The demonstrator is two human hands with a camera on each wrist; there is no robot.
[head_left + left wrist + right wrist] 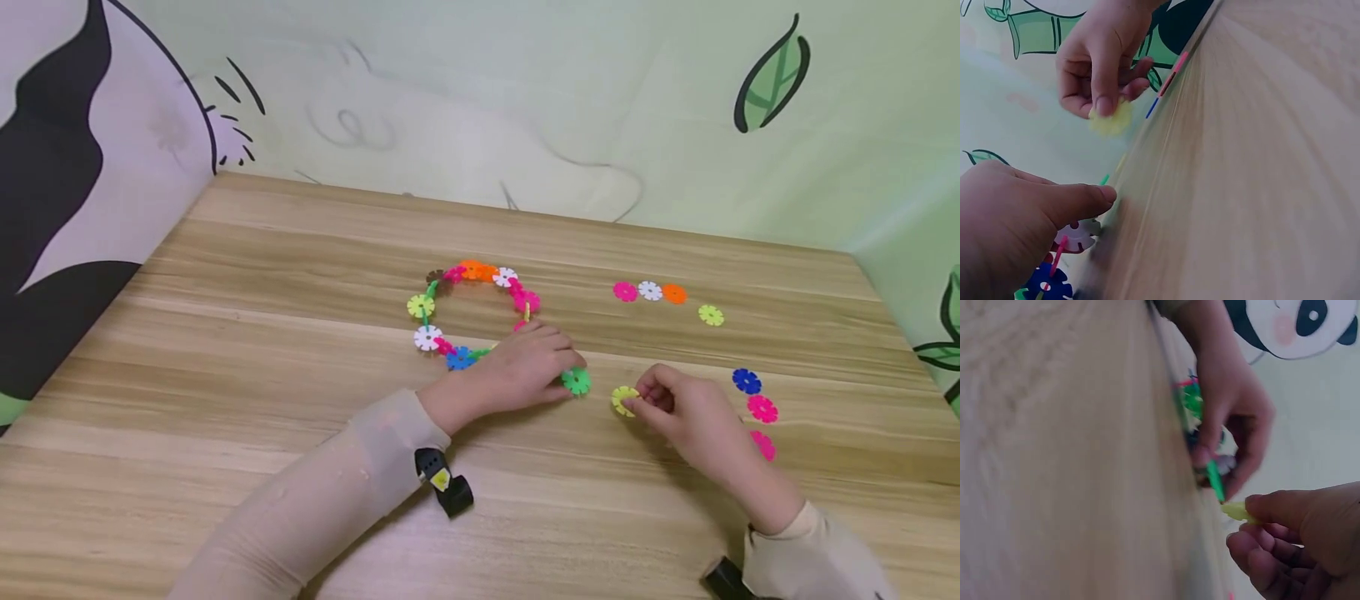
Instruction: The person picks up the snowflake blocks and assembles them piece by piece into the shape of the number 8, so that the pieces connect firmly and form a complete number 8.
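Observation:
My right hand (693,421) pinches a yellow snowflake disc (623,402) between thumb and fingers, a little above the table. To its left, my left hand (525,367) pinches a green snowflake disc (577,381). In the right wrist view, the green disc (1215,480) and yellow disc (1236,511) come very close; I cannot tell whether they touch. A chain of linked, coloured discs curves in a ring, with a lime disc (421,306) and a white disc (427,337) on its left side. My left hand hides part of the chain's right end.
Loose discs lie flat on the wooden table (300,492): a pink one (625,291), a white one (649,291), an orange one (674,294) and a yellow one (711,315) farther back. A blue disc (746,381) and two pink ones lie beside my right hand.

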